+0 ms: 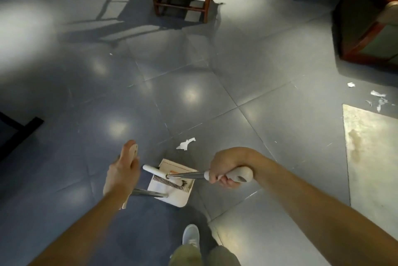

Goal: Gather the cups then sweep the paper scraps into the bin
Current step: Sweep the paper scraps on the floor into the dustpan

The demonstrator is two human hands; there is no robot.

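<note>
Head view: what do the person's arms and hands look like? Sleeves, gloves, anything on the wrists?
No sleeves show: the left forearm and right forearm are bare to the frame edge. The left hand and right hand are ungloved, with no watch, band or ring visible on either.

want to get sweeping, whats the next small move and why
Probably reach the broom past the nearest scrap and draw it back to the dustpan: that scrap lies just ahead of the pan, and the right hand grips the broom.
</note>
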